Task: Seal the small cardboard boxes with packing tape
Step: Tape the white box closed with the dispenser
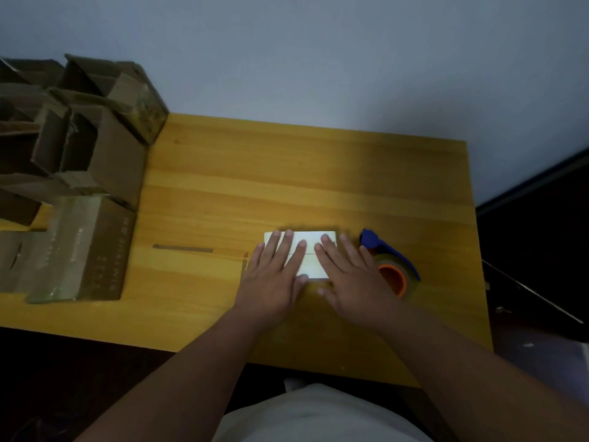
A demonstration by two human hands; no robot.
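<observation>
A small pale cardboard box (310, 250) lies on the wooden table (287, 173), its two top flaps folded down and meeting at a middle seam. My left hand (274, 275) lies flat on the box's left part, fingers straight and spread. My right hand (350, 275) lies flat on its right part, fingers straight too. Both palms hide the near corners of the box. A blue tape dispenser (387, 253) with an orange-cored roll of clear tape (395, 279) sits just right of my right hand.
A heap of brown cardboard boxes (79, 138) with open flaps fills the table's left side, with a taped box (83, 247) at the front. A thin dark strip (183, 249) lies left of the small box. A grey wall stands behind the table.
</observation>
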